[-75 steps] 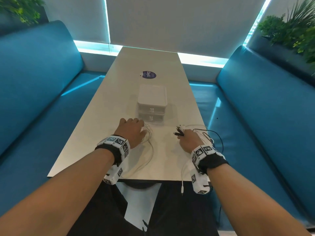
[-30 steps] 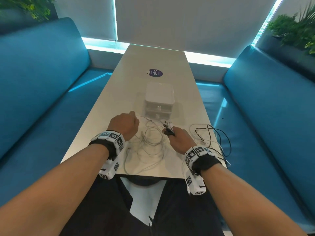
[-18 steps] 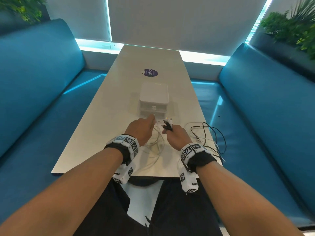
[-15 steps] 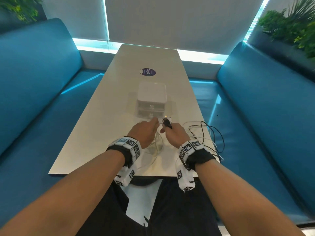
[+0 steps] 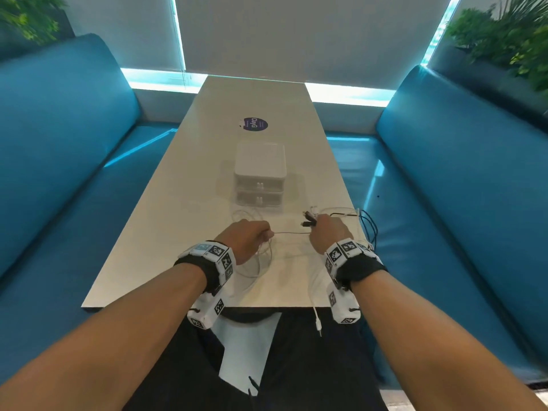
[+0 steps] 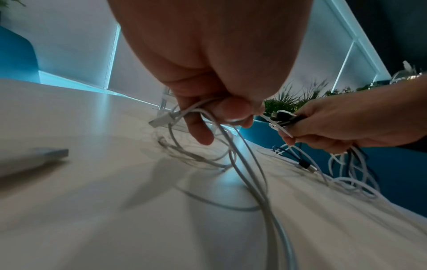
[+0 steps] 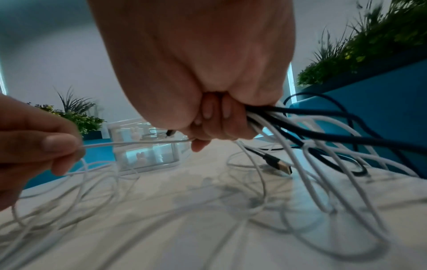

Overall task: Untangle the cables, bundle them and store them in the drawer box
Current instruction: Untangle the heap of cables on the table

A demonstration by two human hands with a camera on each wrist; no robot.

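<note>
1. Head view has both hands low over the near end of the long pale table [image 5: 166,203], a thin white cable [image 5: 289,232] pulled straight between them.
2. Left hand [image 5: 244,240] is curled, pinching that white cable, whose slack loops trail down onto the table by the near edge.
3. Right hand [image 5: 327,232] is clenched tight round a bunch of black and white cables [image 7: 289,126], plugs poking out past the knuckles.
4. Right wrist view shows those cables spilling toward the table's right edge, and a gold-tipped black plug [image 7: 280,164] lying flat there.
5. Beyond the hands, midway along the table, sits the small translucent white drawer box [image 5: 260,176], both drawers pushed in.
6. One white plug [image 5: 318,324] dangles off the near edge.
</note>
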